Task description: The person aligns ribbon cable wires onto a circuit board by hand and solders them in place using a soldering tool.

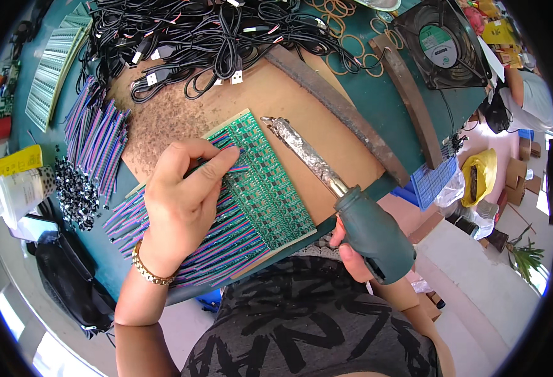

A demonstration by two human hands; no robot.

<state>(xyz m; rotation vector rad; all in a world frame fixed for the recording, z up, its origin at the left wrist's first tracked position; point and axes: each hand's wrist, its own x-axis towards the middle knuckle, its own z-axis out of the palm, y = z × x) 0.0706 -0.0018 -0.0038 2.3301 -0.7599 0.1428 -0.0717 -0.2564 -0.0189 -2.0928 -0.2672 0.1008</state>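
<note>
My left hand [185, 195], with a gold bracelet at its wrist, is closed in a pinch over the green circuit board panel [276, 195]. Between its thumb and forefinger is a short multicoloured wire strip, one end on the panel. Rows of similar wire strips [220, 254] stick out leftward from the panel's near part. My right hand [353, 256] is wrapped round the dark green handle of a soldering iron [377, 235]. The iron's blackened tip points up and left, just beyond the panel's right edge and apart from it. The handle hides some of the right fingers.
Black USB cables [226, 38] are heaped at the back. At left lie a wire bundle [97, 138], small black parts [75, 191] and more board panels [56, 69]. Metal bars [339, 113] and a fan [443, 47] lie to the right. Another person [531, 100] is at far right.
</note>
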